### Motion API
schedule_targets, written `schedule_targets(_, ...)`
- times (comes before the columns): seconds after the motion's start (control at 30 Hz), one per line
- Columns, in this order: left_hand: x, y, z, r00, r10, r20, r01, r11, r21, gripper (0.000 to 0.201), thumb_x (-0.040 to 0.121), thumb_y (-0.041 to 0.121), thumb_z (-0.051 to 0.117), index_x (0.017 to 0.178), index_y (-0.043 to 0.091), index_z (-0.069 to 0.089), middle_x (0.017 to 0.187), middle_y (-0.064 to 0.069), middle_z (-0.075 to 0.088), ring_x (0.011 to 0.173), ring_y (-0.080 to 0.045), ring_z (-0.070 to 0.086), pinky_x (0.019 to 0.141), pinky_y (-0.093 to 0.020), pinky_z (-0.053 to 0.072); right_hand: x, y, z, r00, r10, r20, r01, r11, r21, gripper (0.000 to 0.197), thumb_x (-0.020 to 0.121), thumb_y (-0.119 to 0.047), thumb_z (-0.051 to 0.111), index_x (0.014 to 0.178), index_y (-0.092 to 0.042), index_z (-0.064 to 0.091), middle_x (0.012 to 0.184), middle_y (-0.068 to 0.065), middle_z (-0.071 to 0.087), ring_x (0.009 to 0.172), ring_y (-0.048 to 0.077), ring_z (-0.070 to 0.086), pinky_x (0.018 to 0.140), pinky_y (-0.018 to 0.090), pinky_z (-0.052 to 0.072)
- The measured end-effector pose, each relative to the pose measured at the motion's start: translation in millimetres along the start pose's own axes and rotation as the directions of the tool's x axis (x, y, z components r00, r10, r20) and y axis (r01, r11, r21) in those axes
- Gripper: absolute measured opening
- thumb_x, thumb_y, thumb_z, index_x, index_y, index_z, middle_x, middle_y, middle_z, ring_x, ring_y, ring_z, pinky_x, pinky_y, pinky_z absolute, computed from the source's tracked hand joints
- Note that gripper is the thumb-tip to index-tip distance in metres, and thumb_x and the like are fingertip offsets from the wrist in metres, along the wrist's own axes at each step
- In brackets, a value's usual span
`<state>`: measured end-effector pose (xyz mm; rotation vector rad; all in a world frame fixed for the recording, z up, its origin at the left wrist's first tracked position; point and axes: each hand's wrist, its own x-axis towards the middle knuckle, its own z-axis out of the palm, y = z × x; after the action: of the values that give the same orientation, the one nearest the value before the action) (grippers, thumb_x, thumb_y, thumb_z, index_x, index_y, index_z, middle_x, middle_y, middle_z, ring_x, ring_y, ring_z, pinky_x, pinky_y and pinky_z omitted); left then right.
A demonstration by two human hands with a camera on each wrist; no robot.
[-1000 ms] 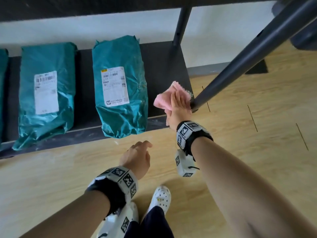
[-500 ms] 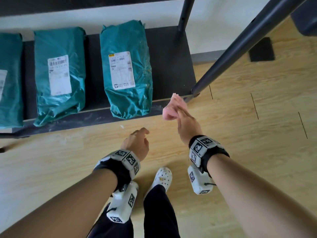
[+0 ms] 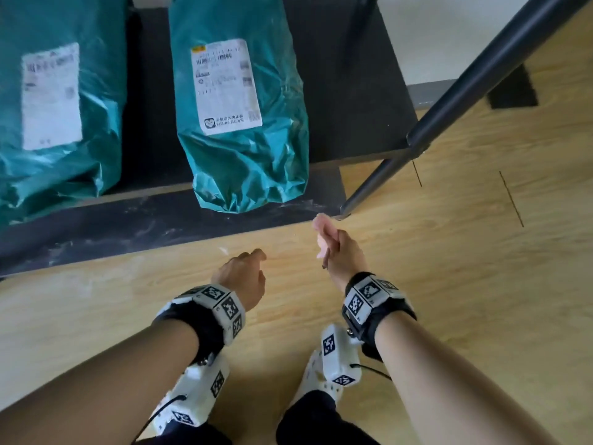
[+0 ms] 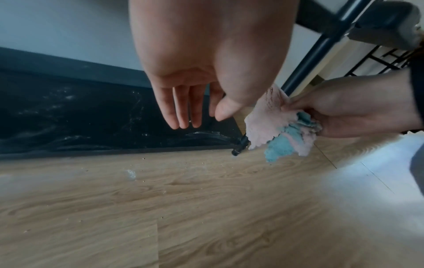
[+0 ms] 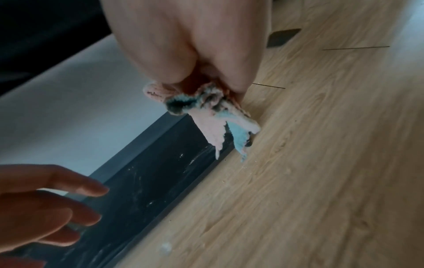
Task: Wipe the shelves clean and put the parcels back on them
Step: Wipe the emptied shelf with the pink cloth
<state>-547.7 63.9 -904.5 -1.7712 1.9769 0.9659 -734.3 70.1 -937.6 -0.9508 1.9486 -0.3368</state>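
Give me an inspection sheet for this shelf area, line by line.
Surface: black lower shelf streaked with white dust along its front.
Job's things: two teal parcels lie on the upper shelf; pink and blue cloth bunched up.
Clutter: crumbs and a white speck on the wooden floor.
Grippers: right hand grips the cloth; left hand empty, fingers relaxed.
Cables: thin black leads at the wrist cameras.
Surroundings: black rack post, white wall.
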Motion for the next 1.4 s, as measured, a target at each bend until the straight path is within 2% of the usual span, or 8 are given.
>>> schedule_targets(0.27, 128.9, -56.1, 63.9, 0.989, 0.072, -0.126, -0.073, 0.997, -0.009, 0.039, 0.097, 0.019, 0.04, 0.135, 0.018, 0.041, 0.13, -0.009, 0.055, 0.114, -0.027, 0.056, 0.092, -0.035, 0.047, 139.9, 32.0, 50.4, 0.979, -0.132, -0.158, 0.111, 0.984, -0.137, 0.027, 0.1, -0.011, 0.033, 0.122, -0.003, 0.046, 0.111, 0.015, 0.061, 0.105, 0.031, 0.058, 0.075, 0.03, 0.038)
schedule_targets(0.4, 178.0, -75.3, 77.6, 0.965, 0.086, -0.246, -0.103, 0.993, -0.057, 0.036, 0.096, 0.019, 0.038, 0.131, 0.021, 0.046, 0.126, -0.003, 0.057, 0.109, -0.026, 0.058, 0.09, -0.038, 0.048, 204.9, 43.9, 72.6, 0.935, -0.307, -0.176, 0.261, 0.934, -0.243, 0.041, 0.095, -0.003, 0.038, 0.136, -0.004, 0.039, 0.133, 0.012, 0.05, 0.121, 0.028, 0.05, 0.097, 0.033, 0.039)
schedule_targets(0.6, 199.2, -94.8, 89.8, 0.91, 0.1, -0.402, -0.164, 0.978, -0.127, 0.032, 0.095, 0.016, 0.039, 0.124, 0.022, 0.053, 0.12, 0.001, 0.059, 0.101, -0.025, 0.06, 0.085, -0.038, 0.05, 242.0, 63.0, 114.2, 0.817, -0.501, -0.287, 0.331, 0.813, -0.479, 0.058, 0.092, -0.012, 0.047, 0.145, -0.013, 0.027, 0.152, 0.002, 0.03, 0.142, 0.019, 0.025, 0.119, 0.029, 0.013)
schedule_targets(0.83, 206.2, -107.6, 79.1, 0.902, 0.027, -0.43, -0.096, 0.986, -0.138, 0.032, 0.094, 0.016, 0.04, 0.121, 0.023, 0.055, 0.117, 0.001, 0.061, 0.098, -0.025, 0.06, 0.081, -0.036, 0.049, 224.0, 47.5, 158.3, 0.79, -0.601, 0.121, 0.579, 0.667, -0.469, 0.064, 0.098, 0.0, 0.034, 0.153, -0.024, 0.011, 0.161, -0.004, -0.004, 0.148, 0.011, -0.007, 0.121, 0.033, -0.006)
schedule_targets(0.93, 213.7, -112.2, 77.8, 0.878, -0.001, -0.478, -0.093, 0.981, -0.172, 0.031, 0.094, 0.015, 0.042, 0.119, 0.023, 0.058, 0.115, 0.003, 0.064, 0.096, -0.024, 0.061, 0.08, -0.034, 0.048, 243.7, 18.3, 161.2, 0.767, -0.622, 0.155, 0.611, 0.635, -0.472, 0.059, 0.1, -0.011, 0.035, 0.152, -0.027, 0.011, 0.161, -0.002, -0.012, 0.148, 0.015, -0.01, 0.121, 0.038, -0.002)
schedule_targets(1.07, 206.9, -124.9, 79.7, 0.868, 0.006, -0.497, -0.108, 0.978, -0.178, 0.031, 0.093, 0.012, 0.043, 0.118, 0.02, 0.06, 0.114, 0.001, 0.066, 0.097, -0.023, 0.062, 0.082, -0.035, 0.05, 276.8, 3.1, 128.3, 0.851, -0.522, 0.056, 0.47, 0.711, -0.523, 0.054, 0.101, -0.024, 0.036, 0.151, -0.028, 0.015, 0.16, 0.008, -0.009, 0.148, 0.029, -0.007, 0.118, 0.04, -0.003)
schedule_targets(1.23, 190.6, -137.9, 80.7, 0.876, -0.01, -0.482, -0.088, 0.98, -0.181, 0.03, 0.093, 0.012, 0.044, 0.117, 0.019, 0.061, 0.111, 0.0, 0.066, 0.093, -0.024, 0.063, 0.079, -0.034, 0.05, 276.9, 26.1, 101.2, 0.943, -0.309, -0.125, 0.228, 0.87, -0.436, 0.056, 0.101, -0.034, 0.036, 0.151, -0.034, 0.009, 0.161, 0.006, -0.007, 0.149, 0.024, -0.005, 0.121, 0.041, 0.001)
schedule_targets(1.4, 183.9, -142.6, 76.3, 0.888, -0.005, -0.46, -0.095, 0.977, -0.193, 0.031, 0.093, 0.012, 0.042, 0.118, 0.019, 0.059, 0.115, -0.004, 0.063, 0.095, -0.028, 0.061, 0.08, -0.035, 0.048, 246.1, 52.6, 96.0, 0.971, -0.239, -0.027, 0.174, 0.776, -0.606, 0.071, 0.095, -0.021, 0.045, 0.151, -0.027, 0.001, 0.159, 0.006, -0.005, 0.147, 0.027, -0.002, 0.118, 0.051, 0.001)
